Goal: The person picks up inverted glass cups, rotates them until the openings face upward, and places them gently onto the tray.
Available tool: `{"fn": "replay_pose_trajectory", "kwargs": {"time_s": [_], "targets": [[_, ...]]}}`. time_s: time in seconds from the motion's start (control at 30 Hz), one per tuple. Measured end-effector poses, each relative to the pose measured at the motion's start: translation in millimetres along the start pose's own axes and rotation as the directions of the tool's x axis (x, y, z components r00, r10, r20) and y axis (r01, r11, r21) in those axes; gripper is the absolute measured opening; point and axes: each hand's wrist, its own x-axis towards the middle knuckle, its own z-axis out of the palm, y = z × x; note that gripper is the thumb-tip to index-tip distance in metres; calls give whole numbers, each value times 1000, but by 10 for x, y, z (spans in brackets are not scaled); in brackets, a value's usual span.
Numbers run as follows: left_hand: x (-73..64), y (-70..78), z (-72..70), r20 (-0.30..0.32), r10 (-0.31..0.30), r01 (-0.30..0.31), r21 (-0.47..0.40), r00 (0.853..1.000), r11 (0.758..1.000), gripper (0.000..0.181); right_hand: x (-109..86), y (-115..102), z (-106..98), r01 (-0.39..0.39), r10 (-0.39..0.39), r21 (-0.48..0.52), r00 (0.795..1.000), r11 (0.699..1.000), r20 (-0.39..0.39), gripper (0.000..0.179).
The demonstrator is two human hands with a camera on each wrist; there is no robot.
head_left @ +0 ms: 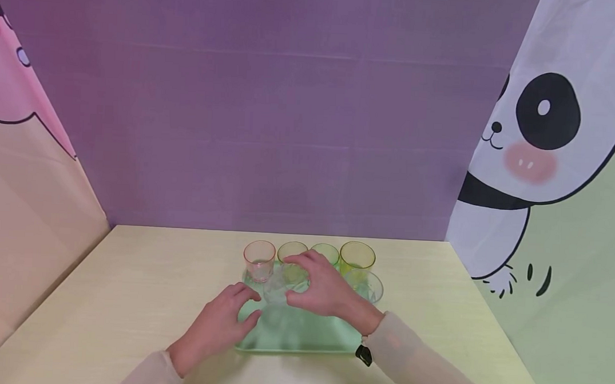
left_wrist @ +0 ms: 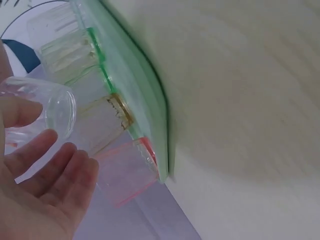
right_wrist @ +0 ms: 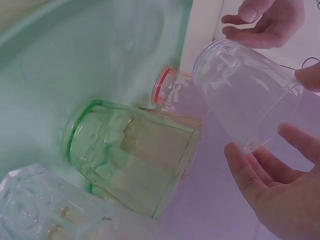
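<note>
My right hand [head_left: 321, 287] grips a clear cup [right_wrist: 245, 95] near its rim, thumb on one side and fingertips on the other. The cup is raised over the green tray [head_left: 301, 332], its base turned down toward the tray. My left hand [head_left: 219, 317] is beside the cup with fingers loosely bent and the thumb apart. In the left wrist view, the left hand [left_wrist: 55, 185] partly overlaps the clear cup [left_wrist: 60, 112], around which its fingers are not closed. Behind the hands stand a pink cup [head_left: 259, 264], an amber cup [head_left: 289, 249] and a green cup [right_wrist: 135, 155].
At the back right of the tray is a yellow-green cup [head_left: 358, 256], with another clear cup [head_left: 374, 288] in front of it. The tray lies on a pale wooden table [head_left: 154, 277]. A purple backdrop [head_left: 289, 128] rises behind the table, with printed side panels.
</note>
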Motion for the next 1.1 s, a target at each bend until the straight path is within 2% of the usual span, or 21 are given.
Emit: {"fn": "replay_pose_trajectory", "kwargs": {"time_s": [0.1,0.23,0.3,0.4,0.53,0.63,0.77,1.1], "targets": [[-40,-3,-16,19,35,-36,52,999,998,13,17,11,6,-4,4,-23,1000,1000,7,62],[-91,-40,-27,67,130,-137,107,989,985,12,32,29,12,-9,10,-64,1000,998,15,62],[-125,-73,-27,110,181,-194,124,977,973,13,37,29,14,-9,11,-90,1000,996,20,62],[-171,-120,-10,195,239,-266,123,951,956,13,51,45,24,-3,7,-128,1000,992,25,62],[-210,-156,53,286,275,-315,101,918,944,15,72,67,34,5,0,-151,999,989,33,62],[-223,-157,86,322,283,-328,93,903,940,19,93,74,37,9,-2,-164,999,986,42,61],[-226,-145,109,314,320,-368,105,894,924,24,118,65,36,12,-3,-180,999,984,54,59],[-214,-98,164,260,347,-399,181,901,899,28,183,84,72,1,13,-221,998,975,60,60]]}}
